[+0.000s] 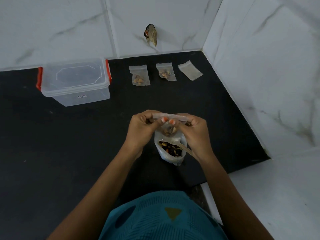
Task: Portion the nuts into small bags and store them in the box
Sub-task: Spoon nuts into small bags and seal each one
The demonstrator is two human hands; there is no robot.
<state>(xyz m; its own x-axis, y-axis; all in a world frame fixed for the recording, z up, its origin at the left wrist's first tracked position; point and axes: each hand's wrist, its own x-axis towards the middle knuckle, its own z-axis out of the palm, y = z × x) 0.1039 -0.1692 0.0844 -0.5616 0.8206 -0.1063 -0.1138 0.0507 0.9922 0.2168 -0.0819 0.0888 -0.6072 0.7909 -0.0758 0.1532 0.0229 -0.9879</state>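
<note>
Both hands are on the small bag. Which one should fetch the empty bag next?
Right, probably. The right hand is on the same side as the empty bag, last in the row; the left hand would reach across. Both pinch the small bag.

A clear box [76,84] with red clips [39,77] is sitting on the black bench [69,144] against white grey-veined tiles [52,23], orange fingernails [171,121] are showing beside a clear small bag [173,116], and teal line-patterned clothing [155,222] is showing a mustard triangle [172,213].
</note>
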